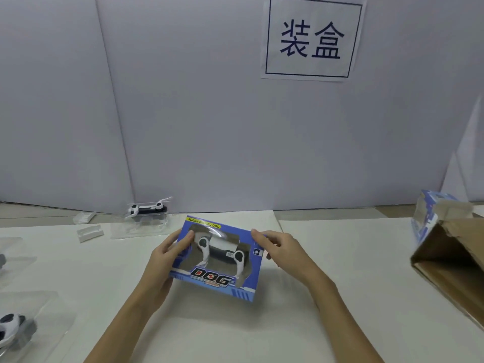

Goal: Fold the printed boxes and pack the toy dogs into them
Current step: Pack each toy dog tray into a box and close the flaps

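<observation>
A blue printed box [246, 289] with a clear window is held above the white table, tilted slightly. Behind the window a white and black toy dog [222, 251] is visible inside. My left hand [167, 258] grips the box's left end, thumb on the front face. My right hand [277, 247] grips its upper right end. Another toy dog [146, 209] lies in a clear plastic tray [138, 227] at the back of the table. A third toy dog [11, 328] shows partly at the lower left edge.
A brown cardboard carton [450, 260] lies open on its side at the right, with a blue printed box [429, 213] behind it. Two small white plastic pieces [90, 233] lie at the back left. A white partition with a paper sign [313, 38] backs the table [235, 331].
</observation>
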`<action>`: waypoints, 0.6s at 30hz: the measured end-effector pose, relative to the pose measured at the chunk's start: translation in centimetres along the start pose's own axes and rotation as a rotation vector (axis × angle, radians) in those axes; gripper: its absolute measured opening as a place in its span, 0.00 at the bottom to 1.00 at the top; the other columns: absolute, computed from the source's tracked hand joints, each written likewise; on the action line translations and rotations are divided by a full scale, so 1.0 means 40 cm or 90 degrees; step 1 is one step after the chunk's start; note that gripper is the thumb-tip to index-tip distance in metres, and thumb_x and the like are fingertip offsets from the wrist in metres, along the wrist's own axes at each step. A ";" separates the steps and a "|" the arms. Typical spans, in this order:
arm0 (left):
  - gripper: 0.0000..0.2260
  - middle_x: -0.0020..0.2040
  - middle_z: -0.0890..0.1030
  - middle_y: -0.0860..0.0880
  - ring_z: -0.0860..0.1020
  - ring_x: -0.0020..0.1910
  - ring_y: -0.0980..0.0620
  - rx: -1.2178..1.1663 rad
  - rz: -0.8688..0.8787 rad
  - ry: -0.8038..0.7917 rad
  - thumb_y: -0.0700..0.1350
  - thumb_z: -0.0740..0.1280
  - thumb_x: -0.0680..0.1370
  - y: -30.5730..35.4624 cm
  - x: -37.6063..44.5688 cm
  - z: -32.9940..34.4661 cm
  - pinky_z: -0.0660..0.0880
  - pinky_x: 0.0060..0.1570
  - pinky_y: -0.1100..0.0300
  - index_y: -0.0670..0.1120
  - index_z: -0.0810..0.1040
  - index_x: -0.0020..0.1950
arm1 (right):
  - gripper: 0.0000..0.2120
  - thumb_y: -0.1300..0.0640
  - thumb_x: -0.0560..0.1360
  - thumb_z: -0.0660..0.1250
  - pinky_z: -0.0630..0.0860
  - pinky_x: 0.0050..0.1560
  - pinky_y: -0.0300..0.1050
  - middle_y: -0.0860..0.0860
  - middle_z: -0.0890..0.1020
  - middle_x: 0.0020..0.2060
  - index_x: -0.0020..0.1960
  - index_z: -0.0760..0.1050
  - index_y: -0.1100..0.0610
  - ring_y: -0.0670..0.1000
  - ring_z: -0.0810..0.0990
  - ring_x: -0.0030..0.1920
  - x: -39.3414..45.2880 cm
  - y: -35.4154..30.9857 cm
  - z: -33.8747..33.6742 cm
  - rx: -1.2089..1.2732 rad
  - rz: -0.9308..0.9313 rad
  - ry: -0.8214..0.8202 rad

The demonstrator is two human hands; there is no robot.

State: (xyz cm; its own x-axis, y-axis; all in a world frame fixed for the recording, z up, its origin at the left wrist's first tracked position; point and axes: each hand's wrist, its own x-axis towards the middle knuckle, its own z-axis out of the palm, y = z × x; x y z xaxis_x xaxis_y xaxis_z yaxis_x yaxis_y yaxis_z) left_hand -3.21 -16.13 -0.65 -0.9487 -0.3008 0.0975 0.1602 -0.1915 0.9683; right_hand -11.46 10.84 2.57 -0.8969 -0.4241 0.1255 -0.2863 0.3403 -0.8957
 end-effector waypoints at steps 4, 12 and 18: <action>0.23 0.60 0.86 0.44 0.84 0.59 0.39 -0.071 -0.036 0.022 0.62 0.64 0.80 -0.016 0.013 0.000 0.77 0.57 0.44 0.48 0.82 0.67 | 0.34 0.28 0.72 0.67 0.84 0.44 0.48 0.59 0.87 0.43 0.49 0.84 0.61 0.51 0.83 0.35 -0.005 0.000 -0.048 0.066 0.024 -0.029; 0.25 0.60 0.85 0.43 0.82 0.58 0.38 -0.071 -0.015 0.084 0.63 0.64 0.79 -0.023 0.026 -0.026 0.78 0.56 0.41 0.45 0.85 0.62 | 0.16 0.49 0.78 0.74 0.84 0.47 0.45 0.57 0.86 0.41 0.47 0.83 0.64 0.55 0.88 0.43 -0.018 0.005 -0.205 0.640 -0.097 0.498; 0.27 0.57 0.85 0.42 0.82 0.55 0.38 -0.048 -0.022 0.079 0.64 0.64 0.77 -0.032 0.029 -0.026 0.77 0.56 0.41 0.43 0.85 0.60 | 0.31 0.54 0.79 0.73 0.82 0.60 0.49 0.54 0.79 0.67 0.78 0.64 0.58 0.54 0.82 0.64 -0.028 0.060 -0.270 0.769 -0.140 0.604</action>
State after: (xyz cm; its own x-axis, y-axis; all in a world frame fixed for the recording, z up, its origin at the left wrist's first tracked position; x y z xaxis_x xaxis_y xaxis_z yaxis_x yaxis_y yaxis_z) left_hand -4.25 -17.20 -2.03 -0.9141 -0.4044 0.0308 0.1523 -0.2720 0.9502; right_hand -14.78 21.18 4.88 -0.8858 0.4548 0.0924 -0.4229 -0.7090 -0.5644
